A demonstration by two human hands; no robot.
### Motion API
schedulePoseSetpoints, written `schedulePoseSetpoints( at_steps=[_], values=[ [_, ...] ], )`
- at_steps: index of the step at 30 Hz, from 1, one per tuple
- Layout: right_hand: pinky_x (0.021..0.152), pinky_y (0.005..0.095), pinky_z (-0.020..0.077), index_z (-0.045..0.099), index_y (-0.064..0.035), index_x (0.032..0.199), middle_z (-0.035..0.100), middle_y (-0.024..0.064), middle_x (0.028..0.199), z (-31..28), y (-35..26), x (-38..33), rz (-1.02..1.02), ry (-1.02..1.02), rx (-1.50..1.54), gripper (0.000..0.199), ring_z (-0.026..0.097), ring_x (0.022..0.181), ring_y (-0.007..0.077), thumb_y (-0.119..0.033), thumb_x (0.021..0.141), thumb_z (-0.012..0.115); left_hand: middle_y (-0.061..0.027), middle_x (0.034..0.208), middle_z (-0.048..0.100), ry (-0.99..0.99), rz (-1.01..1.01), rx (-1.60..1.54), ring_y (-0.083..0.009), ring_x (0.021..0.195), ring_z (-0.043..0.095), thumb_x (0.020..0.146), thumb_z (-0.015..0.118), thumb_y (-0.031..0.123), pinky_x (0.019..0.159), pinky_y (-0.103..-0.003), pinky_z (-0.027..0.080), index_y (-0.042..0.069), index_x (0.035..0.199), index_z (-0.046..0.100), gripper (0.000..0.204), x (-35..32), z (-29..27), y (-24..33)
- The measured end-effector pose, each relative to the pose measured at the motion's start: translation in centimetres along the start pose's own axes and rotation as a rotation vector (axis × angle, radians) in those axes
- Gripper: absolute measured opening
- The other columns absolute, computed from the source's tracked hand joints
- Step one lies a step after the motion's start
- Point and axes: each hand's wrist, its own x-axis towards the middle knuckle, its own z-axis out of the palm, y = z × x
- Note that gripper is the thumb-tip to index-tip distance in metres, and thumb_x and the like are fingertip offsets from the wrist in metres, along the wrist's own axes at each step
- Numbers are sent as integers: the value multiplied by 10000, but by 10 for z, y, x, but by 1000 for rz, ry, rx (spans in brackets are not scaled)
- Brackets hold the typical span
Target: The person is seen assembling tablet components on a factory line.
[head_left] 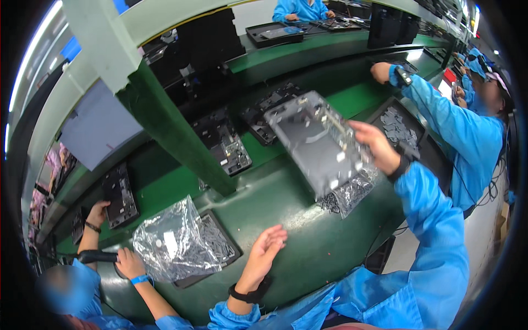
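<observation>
Dark-grey flat rectangular casing [311, 146] tilts over the smooth green bench [250, 203], one edge in my right hand [379, 146]; that one-sided hold might let it slip. Left of it, my left hand [265, 250] spreads, empty. Beneath it, a clear plastic bag [356, 195] holds dark pieces; rightward, a black tray [419, 123] holds grey parts.

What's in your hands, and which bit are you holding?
The right hand holds a flat dark panel by its right edge; the left hand holds nothing.
</observation>
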Motion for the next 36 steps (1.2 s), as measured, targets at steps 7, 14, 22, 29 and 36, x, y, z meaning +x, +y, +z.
schedulePoseSetpoints(
  at_steps=[7, 14, 22, 29, 36],
  values=[
    [914, 320, 488, 472, 28, 1373, 623, 96, 1229, -137, -38, 146, -31, 242, -236, 467, 604, 1062, 175, -30, 910, 496, -139, 1215, 620, -53, -88, 83, -204, 1102, 601, 1006, 520, 165, 960, -325, 463, -27, 1298, 512, 350, 1, -11, 4],
    [941, 333, 452, 570, 8, 1309, 674, 98, 1147, -158, -5, 220, 52, 319, -676, 424, 606, 1066, 202, -8, 890, 511, -107, 1241, 612, -42, -156, -24, -178, 1122, 588, 1001, 539, 154, 971, -313, 455, -8, 1310, 516, 349, -2, -19, -13],
    [784, 472, 516, 701, -40, 955, 688, 204, 923, -144, 33, 325, -417, 392, -1544, 242, 652, 921, 397, -173, 812, 558, -110, 1252, 607, -80, -185, -21, -180, 1135, 583, 1006, 527, 146, 980, -317, 454, -7, 1315, 511, 346, 10, -18, -10],
    [908, 429, 493, 576, -124, 1259, 640, 167, 1202, 36, 28, 209, -69, 335, -1554, 384, 646, 1033, 344, -338, 970, 443, -113, 1257, 601, -76, -184, -32, -189, 1139, 582, 1014, 509, 145, 984, -323, 457, -10, 1313, 514, 337, 2, -17, -4],
    [725, 416, 535, 708, 47, 888, 702, 219, 858, 50, 59, 323, -120, 317, -1422, 484, 695, 811, 329, -433, 841, 661, -137, 1226, 612, -69, -177, -107, -204, 1098, 605, 1023, 501, 196, 959, -332, 483, -16, 1299, 525, 349, 8, -14, -12]
  ],
)
